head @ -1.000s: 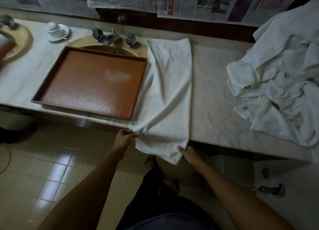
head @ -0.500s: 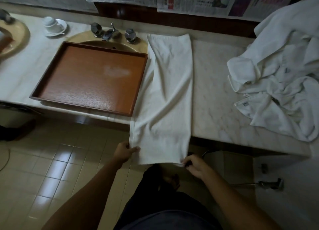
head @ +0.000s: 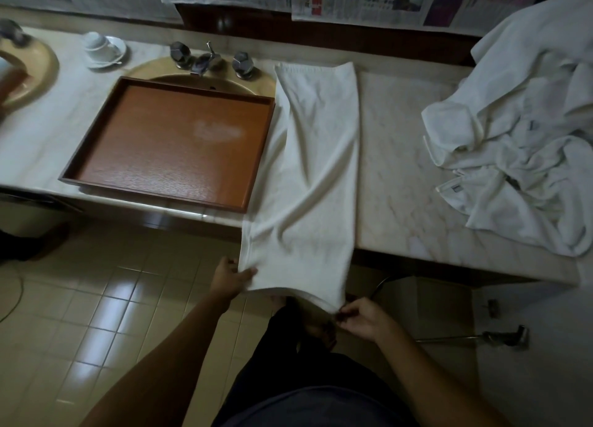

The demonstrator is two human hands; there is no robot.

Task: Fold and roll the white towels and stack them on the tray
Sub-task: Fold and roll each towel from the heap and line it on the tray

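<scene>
Both hands pinched the near corners of the folded towel (head: 313, 176) hanging off the desk (head: 394, 157): left hand (head: 231, 276), right hand (head: 361, 317), beside the tray (head: 96, 166).

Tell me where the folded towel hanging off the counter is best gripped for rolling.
Probably the two near corners of the folded towel, from the person's side. Its near end overhangs the counter edge, so both corners are free; the left hand and right hand already pinch them.
</scene>
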